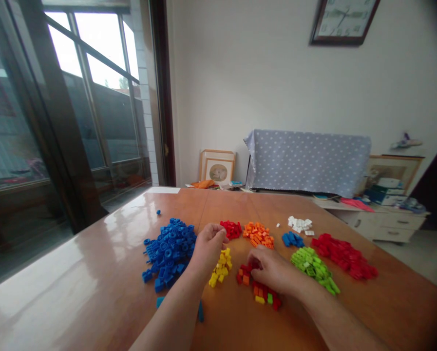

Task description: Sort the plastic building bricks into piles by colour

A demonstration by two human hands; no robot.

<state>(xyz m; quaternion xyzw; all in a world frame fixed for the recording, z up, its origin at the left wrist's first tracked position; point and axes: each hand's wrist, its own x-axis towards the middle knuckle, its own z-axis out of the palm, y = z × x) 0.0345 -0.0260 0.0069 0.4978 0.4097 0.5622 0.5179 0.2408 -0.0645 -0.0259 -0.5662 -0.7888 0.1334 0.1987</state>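
Note:
My left hand [210, 243] hangs over the table between the large blue brick pile [172, 248] and the small red pile [231, 229]. Its fingers are pinched together, and whatever they hold is too small to make out. Just below it lie yellow pieces [221, 267]. My right hand [268, 267] rests on a mixed heap of red, orange, yellow and green bricks [264, 292]. The fingers curl down onto red pieces, and the fingertips are partly hidden, so their grip cannot be told. Orange bricks [258, 234] lie just beyond this hand.
On the wooden table [104, 287], green bricks [313, 265], a long red pile [344, 256], small blue bricks [292, 239] and white bricks [299, 224] lie to the right. One blue piece [158, 212] sits alone at the far left.

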